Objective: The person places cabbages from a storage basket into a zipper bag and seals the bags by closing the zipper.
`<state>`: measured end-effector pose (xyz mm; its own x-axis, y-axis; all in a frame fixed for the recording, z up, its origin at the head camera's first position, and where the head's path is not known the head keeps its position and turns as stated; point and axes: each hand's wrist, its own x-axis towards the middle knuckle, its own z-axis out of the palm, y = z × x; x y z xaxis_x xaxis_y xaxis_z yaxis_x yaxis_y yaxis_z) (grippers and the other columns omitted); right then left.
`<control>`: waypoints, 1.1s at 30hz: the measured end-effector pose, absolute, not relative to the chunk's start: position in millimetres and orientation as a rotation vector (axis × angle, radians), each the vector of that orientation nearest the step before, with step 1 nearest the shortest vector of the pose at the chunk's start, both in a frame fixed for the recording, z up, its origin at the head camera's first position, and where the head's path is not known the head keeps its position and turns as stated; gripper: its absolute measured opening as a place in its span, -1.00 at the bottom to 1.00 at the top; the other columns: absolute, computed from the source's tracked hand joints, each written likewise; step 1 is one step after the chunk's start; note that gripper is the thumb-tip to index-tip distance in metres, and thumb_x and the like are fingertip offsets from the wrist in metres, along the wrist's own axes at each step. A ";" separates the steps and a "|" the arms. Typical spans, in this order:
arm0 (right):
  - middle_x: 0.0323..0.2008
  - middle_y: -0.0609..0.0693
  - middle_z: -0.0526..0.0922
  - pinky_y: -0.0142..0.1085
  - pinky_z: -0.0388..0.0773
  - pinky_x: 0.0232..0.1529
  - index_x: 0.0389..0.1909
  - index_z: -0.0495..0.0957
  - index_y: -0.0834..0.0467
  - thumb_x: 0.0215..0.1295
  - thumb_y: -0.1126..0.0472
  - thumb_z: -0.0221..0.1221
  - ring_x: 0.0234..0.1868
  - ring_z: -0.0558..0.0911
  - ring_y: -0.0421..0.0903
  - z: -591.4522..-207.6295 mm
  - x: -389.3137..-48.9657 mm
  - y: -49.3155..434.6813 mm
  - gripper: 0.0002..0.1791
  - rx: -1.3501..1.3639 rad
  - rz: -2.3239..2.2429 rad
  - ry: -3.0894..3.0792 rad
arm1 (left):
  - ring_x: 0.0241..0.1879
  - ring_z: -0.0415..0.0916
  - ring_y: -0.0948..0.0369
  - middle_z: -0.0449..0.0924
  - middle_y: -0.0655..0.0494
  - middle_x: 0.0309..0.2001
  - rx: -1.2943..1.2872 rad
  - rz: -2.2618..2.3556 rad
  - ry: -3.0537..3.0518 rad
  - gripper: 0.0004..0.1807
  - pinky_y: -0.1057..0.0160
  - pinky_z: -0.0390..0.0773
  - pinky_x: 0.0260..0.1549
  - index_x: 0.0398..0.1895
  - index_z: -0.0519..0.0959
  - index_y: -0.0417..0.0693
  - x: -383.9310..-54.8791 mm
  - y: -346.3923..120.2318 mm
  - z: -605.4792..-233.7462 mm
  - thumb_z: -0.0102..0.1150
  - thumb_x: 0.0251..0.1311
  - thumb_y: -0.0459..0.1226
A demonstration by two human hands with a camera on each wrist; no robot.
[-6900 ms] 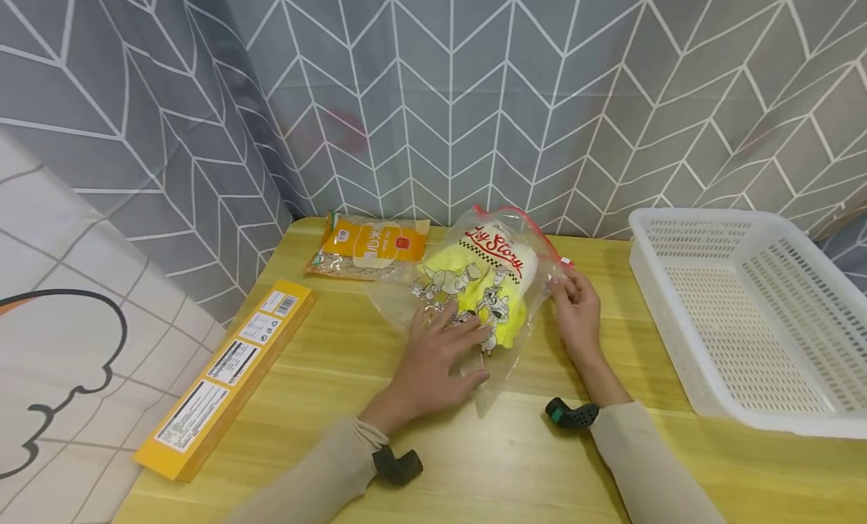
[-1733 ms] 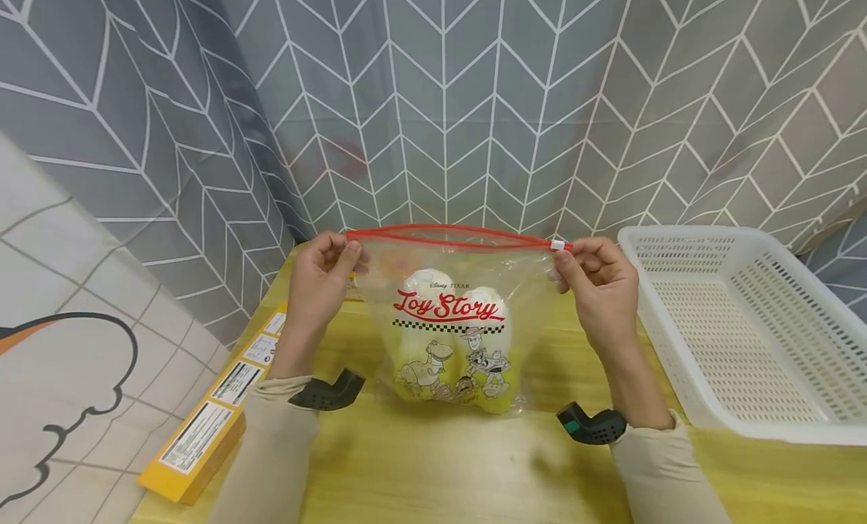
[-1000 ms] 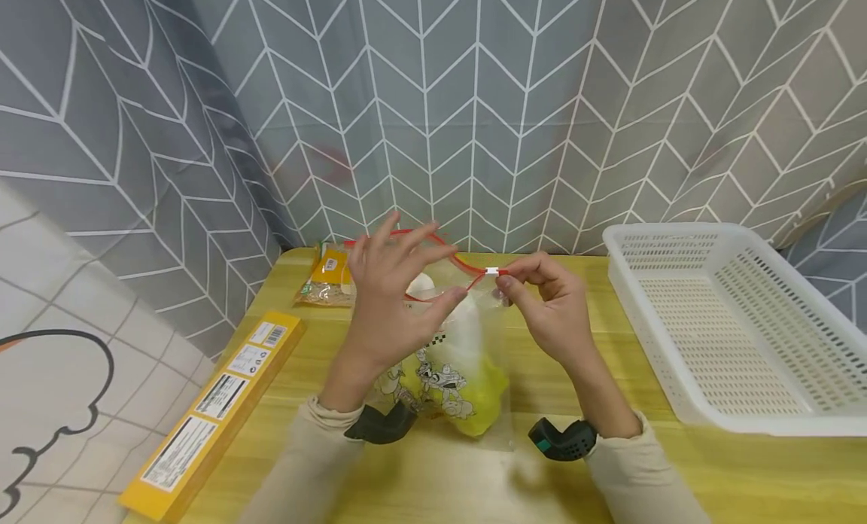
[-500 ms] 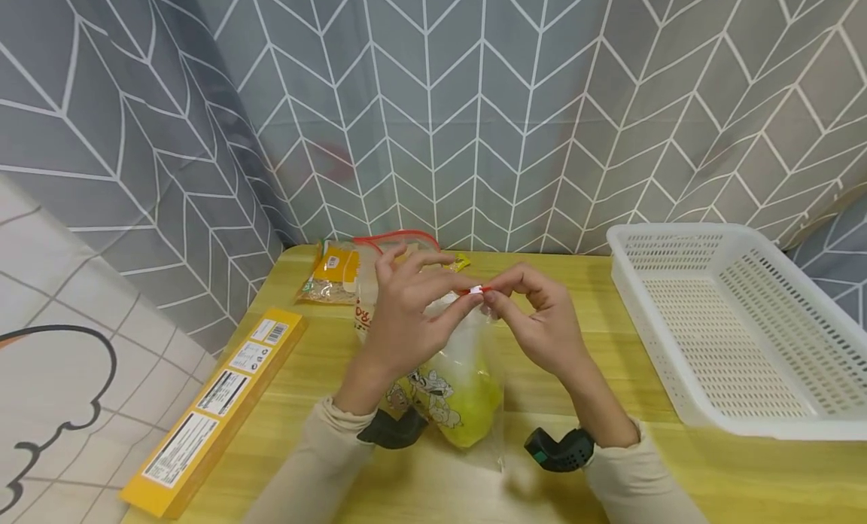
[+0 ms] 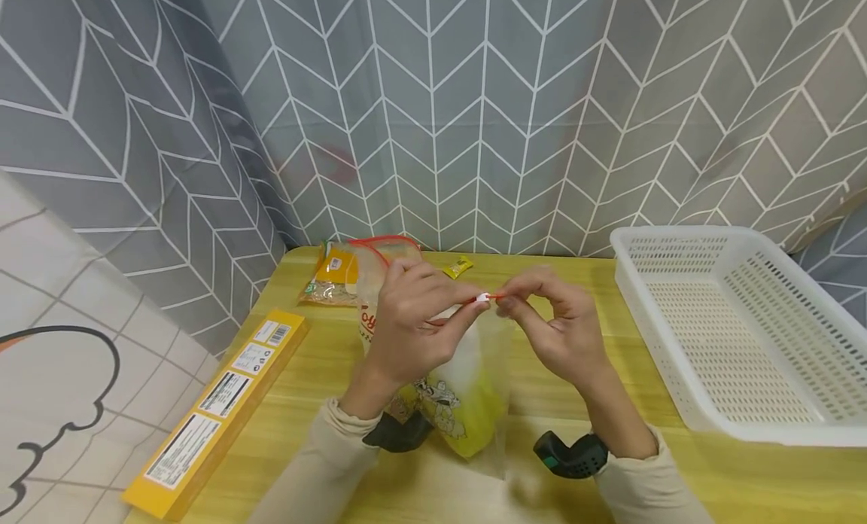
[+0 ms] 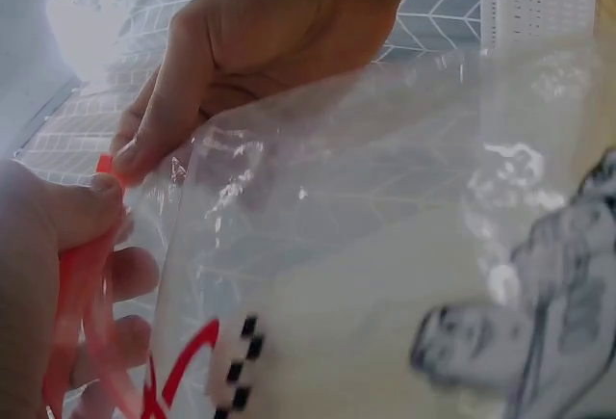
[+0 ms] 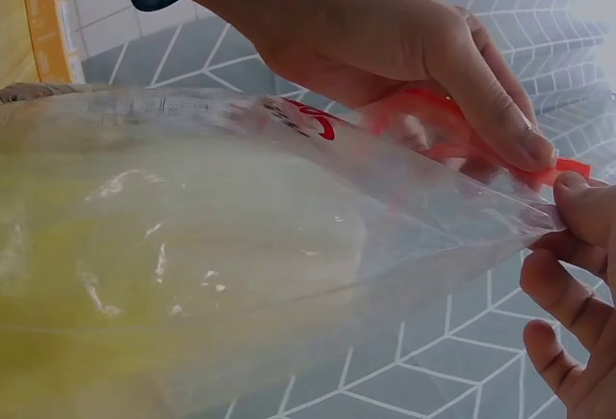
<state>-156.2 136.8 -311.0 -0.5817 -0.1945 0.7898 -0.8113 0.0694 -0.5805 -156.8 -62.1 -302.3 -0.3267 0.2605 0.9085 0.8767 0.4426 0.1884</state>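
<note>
A clear zip bag point(image 5: 467, 411) with printed cartoon figures, a red zip strip and something white and yellow-green inside is held up over the table. My left hand point(image 5: 413, 324) pinches the white zip slider point(image 5: 482, 297) between thumb and index finger, near the strip's right end. My right hand point(image 5: 562, 324) pinches the red tip of the strip just beside it. In the right wrist view the bag's corner narrows towards the red strip end point(image 7: 575, 169) between both hands. The red strip point(image 5: 396, 242) still gapes at the bag's far left part, behind my left hand.
Behind the bag, at the table's back left, lies an orange-labelled food packet point(image 5: 335, 272). A small yellow sachet point(image 5: 458, 266) lies near the back edge. A long orange box point(image 5: 217, 411) runs along the left; a white plastic basket point(image 5: 650, 321) stands at the right.
The bag was lying flat, then was held up by both top corners. My left hand has since let go of the left corner, moved right and taken the slider; the bag has turned.
</note>
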 end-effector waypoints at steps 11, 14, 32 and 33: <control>-0.38 -0.21 0.68 -0.46 0.61 -0.27 -0.30 0.53 0.47 0.29 0.55 0.21 -0.39 0.69 -0.30 -305.5 -165.4 152.6 -0.96 0.975 1.687 -1.730 | -0.47 0.43 0.17 0.78 0.15 -0.47 -0.905 -0.871 -1.781 -0.96 0.06 0.28 -0.20 -0.39 0.80 -0.03 -164.1 -75.3 -297.9 0.47 0.08 -0.29; -0.39 -0.23 0.68 -0.45 0.61 -0.27 -0.30 0.54 0.45 0.27 0.58 0.19 -0.40 0.69 -0.29 -306.2 -167.4 156.1 -0.96 0.932 1.680 -1.762 | -0.45 0.46 0.16 0.80 0.12 -0.44 -0.893 -0.879 -1.808 -0.94 0.06 0.27 -0.20 -0.37 0.81 -0.04 -166.5 -80.8 -298.2 0.49 0.05 -0.30; -0.50 -0.14 0.67 -0.42 0.56 -0.31 -0.26 0.52 0.44 0.32 0.60 0.10 -0.45 0.63 -0.24 -309.2 -174.2 163.8 -0.93 0.825 1.860 -1.822 | -0.31 0.60 0.15 0.79 0.10 -0.42 -0.805 -0.986 -2.037 -0.89 -0.01 0.27 -0.11 -0.31 0.81 -0.06 -174.0 -92.4 -300.5 0.43 0.15 -0.23; -0.50 -0.13 0.67 -0.41 0.57 -0.31 -0.25 0.51 0.45 0.32 0.60 0.10 -0.45 0.64 -0.23 -309.2 -173.3 163.5 -0.94 0.819 1.878 -1.833 | -0.31 0.62 0.15 0.79 0.10 -0.42 -0.793 -0.987 -2.047 -0.89 -0.01 0.29 -0.09 -0.31 0.80 -0.06 -173.5 -92.1 -300.3 0.42 0.16 -0.22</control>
<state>-173.3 163.5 -309.2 -0.7530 -0.1209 0.6468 -0.6436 -0.0689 -0.7622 -173.5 -92.1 -300.3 -0.5529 0.2129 0.8056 0.7629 0.5182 0.3866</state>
